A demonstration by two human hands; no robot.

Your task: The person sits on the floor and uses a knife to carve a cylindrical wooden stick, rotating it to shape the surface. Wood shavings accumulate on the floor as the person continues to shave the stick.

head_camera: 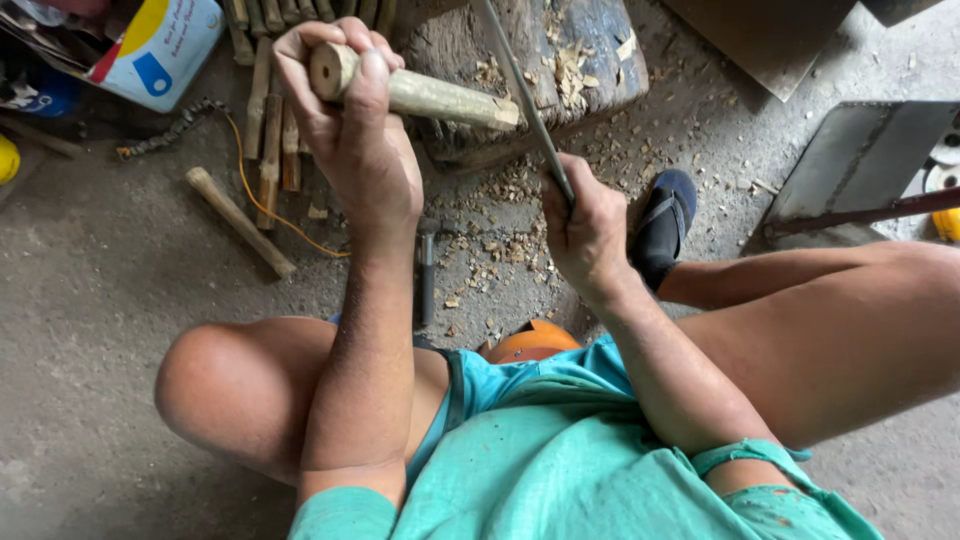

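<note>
We see one view only — a head-worn camera looking steeply down, close over our knees and the concrete floor (90,290).

A rough woodworking workshop: wood shavings (500,250) across the concrete floor (100,300), chopping block (590,60), stacked sticks (275,120).

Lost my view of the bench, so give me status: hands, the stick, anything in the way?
Left hand gripping wooden stick. Right hand holding long blade against stick's tip over chopping block. Shavings on floor; nothing blocking.
</note>
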